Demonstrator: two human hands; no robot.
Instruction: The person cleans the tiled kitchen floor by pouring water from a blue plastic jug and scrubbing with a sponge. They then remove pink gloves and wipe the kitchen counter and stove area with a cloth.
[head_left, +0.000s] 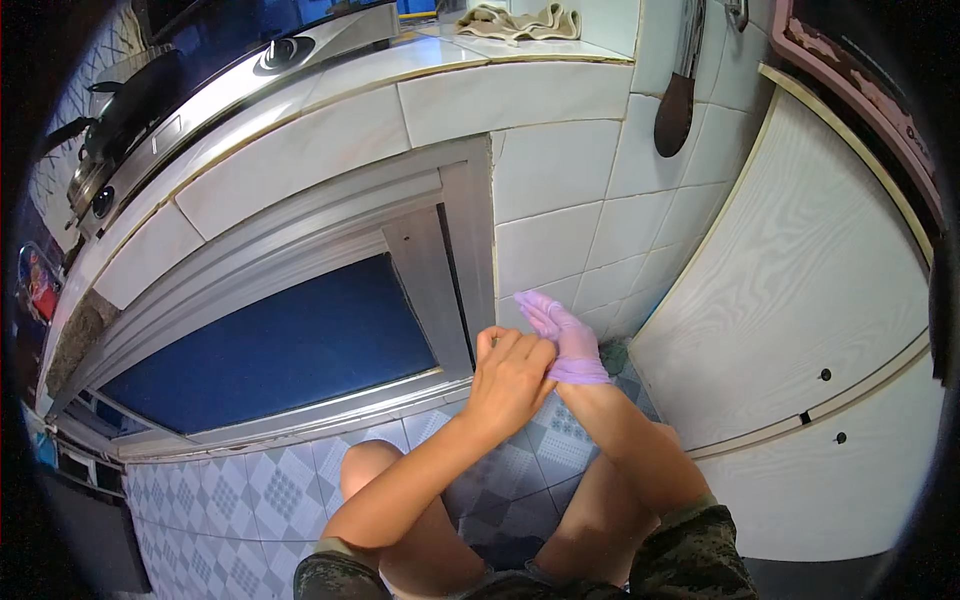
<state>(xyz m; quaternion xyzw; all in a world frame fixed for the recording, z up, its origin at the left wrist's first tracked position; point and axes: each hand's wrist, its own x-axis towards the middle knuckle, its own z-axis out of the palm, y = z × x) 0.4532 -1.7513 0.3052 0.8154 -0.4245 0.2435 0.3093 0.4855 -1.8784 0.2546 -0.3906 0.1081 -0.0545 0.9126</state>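
Observation:
A thin purple disposable glove (576, 341) covers my right hand (559, 330), its cuff bunched at the wrist. The fingers of that hand point up and to the left, close together, and nothing is seen in them. My bare left hand (514, 367) has its bent fingers closed at the edge of the glove's cuff. Both hands are in front of the body, over the tiled floor (285, 487) and near the tiled wall (551, 184). The palm side of the left hand is hidden.
A low cabinet with a blue panel (277, 345) lies ahead, below a stove (281, 52). A folded cloth (517, 22) rests on the tiled counter (450, 56). A dark-tipped utensil (675, 116) hangs on the wall. At the right stands a pale wood-grain cabinet (795, 262).

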